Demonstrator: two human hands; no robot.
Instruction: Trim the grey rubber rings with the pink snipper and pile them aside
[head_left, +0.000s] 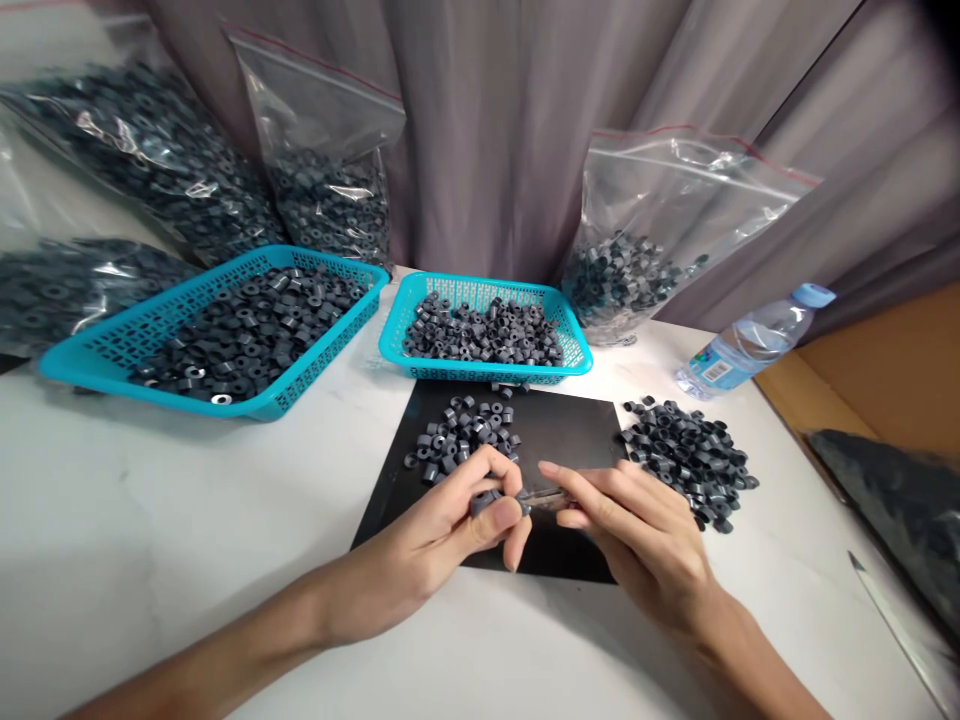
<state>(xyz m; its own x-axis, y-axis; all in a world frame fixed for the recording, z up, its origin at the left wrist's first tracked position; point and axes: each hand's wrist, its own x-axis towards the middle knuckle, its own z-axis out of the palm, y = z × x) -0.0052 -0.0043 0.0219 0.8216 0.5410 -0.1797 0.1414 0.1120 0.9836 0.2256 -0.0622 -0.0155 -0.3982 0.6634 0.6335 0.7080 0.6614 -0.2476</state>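
Over the black mat (577,430), my left hand (435,535) is closed, pinching a small dark grey cylindrical piece (484,502) between thumb and fingers. My right hand (652,530) grips a thin, shiny tool (546,499), whose exact kind is unclear. Its tip meets the piece at my left fingertips. Just beyond my left hand, a loose heap of grey ring-shaped pieces (465,432) lies on the mat. To the right of the mat, near my right hand, is a pile of thin dark grey rings (686,455).
Two blue baskets, a larger one (97,375) and a smaller one (487,373), hold many grey pieces. Clear zip bags (326,190) stand behind, another bag (637,240) at back right. A water bottle (750,340) leans right. A thin pointed strip (892,625) lies at the right edge.
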